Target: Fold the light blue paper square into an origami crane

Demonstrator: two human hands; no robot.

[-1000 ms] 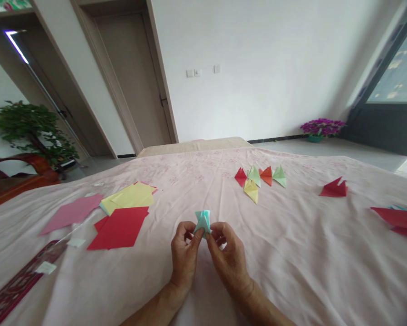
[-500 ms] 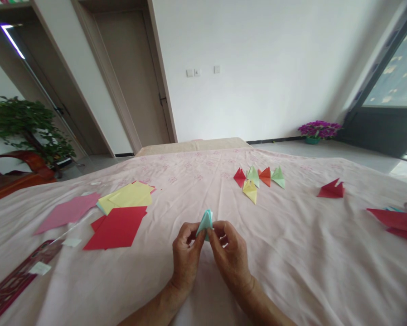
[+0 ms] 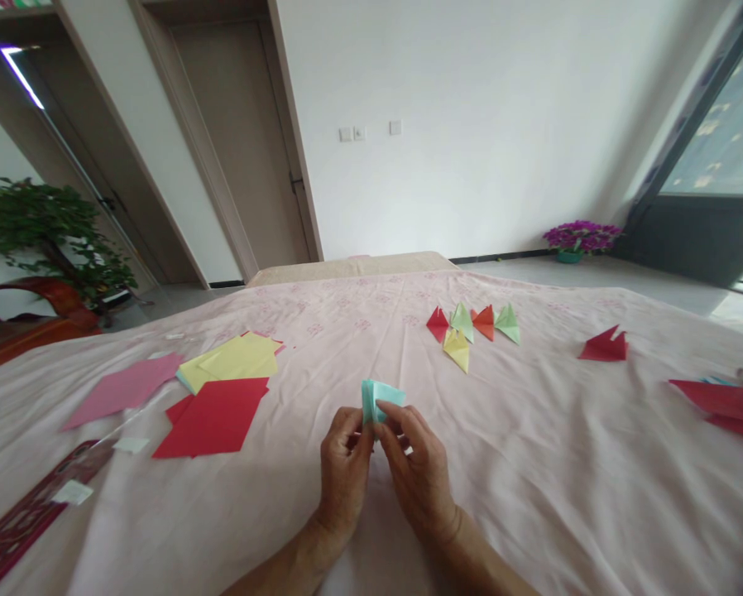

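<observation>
A small light-blue folded paper is held upright above the cloth in the middle of the head view. My left hand pinches its left, layered edge between thumb and fingers. On the other side, my right hand has thumb and forefinger closed on the paper's lower right part. One flap spreads out to the right above my right fingers. The fingertips hide the paper's bottom.
To the left lie red sheets, yellow sheets, a pink sheet and a dark red patterned strip. Several small folded papers stand farther back. At right are a red folded piece and more red paper.
The blue paper has gone from a narrow pointed shape to a wider one, with a flap opened to the right. My right fingers have shifted up onto that flap.
</observation>
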